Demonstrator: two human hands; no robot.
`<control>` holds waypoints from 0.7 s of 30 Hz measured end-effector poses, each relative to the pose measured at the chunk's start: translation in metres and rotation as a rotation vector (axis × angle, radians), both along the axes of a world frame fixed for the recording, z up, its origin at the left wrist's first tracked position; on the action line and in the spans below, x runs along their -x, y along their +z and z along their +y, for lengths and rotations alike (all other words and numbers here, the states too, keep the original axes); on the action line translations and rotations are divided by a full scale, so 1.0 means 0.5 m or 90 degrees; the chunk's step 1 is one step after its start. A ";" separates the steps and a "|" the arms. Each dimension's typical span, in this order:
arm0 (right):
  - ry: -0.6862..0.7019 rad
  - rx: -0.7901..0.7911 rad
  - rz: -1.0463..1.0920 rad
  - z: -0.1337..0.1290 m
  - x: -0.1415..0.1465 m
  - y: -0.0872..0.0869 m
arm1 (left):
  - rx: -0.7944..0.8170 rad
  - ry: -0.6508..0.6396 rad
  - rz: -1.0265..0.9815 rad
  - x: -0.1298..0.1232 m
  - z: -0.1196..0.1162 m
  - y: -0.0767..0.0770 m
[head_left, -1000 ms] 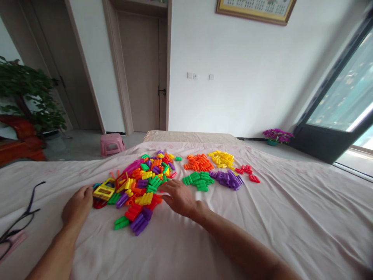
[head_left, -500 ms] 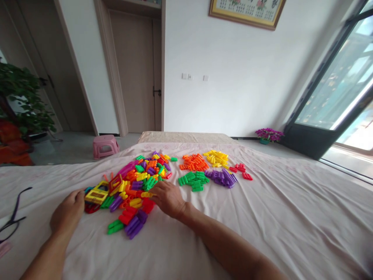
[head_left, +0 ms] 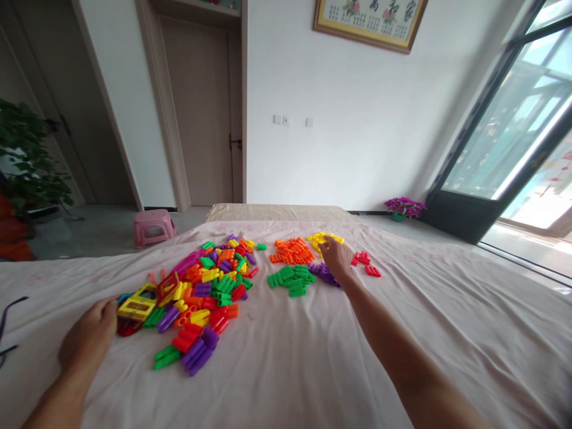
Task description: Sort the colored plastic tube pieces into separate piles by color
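Wrinkled pale pink cloth [head_left: 286, 363] is covering a broad surface before a white wall [head_left: 286, 167], and plastic pieces are lying on it in groups. Yellow pieces [head_left: 318, 239] are lying toward the cloth's far edge, right of its middle, and the right hand [head_left: 338, 259] is reaching over them with its fingers bent; whether they are gripping a piece, I cannot tell. Orange pieces [head_left: 292, 251] are sitting just left of the yellow, green pieces [head_left: 292, 279] are lying nearer, purple pieces [head_left: 322, 274] are showing partly behind the hand, and red pieces [head_left: 372, 271] are lying to its right. Farther left, a mixed heap [head_left: 223, 268] of all these colours is spreading toward the near edge. At its left side, a yellow frame [head_left: 137, 304] is lying beside a red frame [head_left: 167, 288]. The left hand [head_left: 87, 336] is resting next to the yellow frame, fingers curling; their hold is unclear. Glasses [head_left: 9, 307] are showing partly at the far left. Beyond the cloth, a pink stool [head_left: 154, 227] is standing on the floor.
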State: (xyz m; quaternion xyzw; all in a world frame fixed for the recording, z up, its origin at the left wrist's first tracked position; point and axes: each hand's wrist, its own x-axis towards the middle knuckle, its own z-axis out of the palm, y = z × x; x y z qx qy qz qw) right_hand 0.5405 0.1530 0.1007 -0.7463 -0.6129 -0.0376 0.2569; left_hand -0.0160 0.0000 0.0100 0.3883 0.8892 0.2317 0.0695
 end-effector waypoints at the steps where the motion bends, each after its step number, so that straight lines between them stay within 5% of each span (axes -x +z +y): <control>1: -0.015 -0.010 0.016 0.006 -0.010 0.001 | -0.003 -0.002 -0.001 0.000 0.000 0.000; 5: 0.059 -0.022 0.043 -0.009 0.025 -0.022 | -0.009 -0.001 0.000 0.005 0.000 -0.004; 13: 0.471 0.027 0.024 -0.146 0.256 -0.085 | -0.022 -0.009 0.005 0.007 -0.001 -0.012; 21: 0.557 0.054 -0.100 -0.168 0.349 -0.109 | -0.020 -0.010 0.012 0.002 -0.004 -0.003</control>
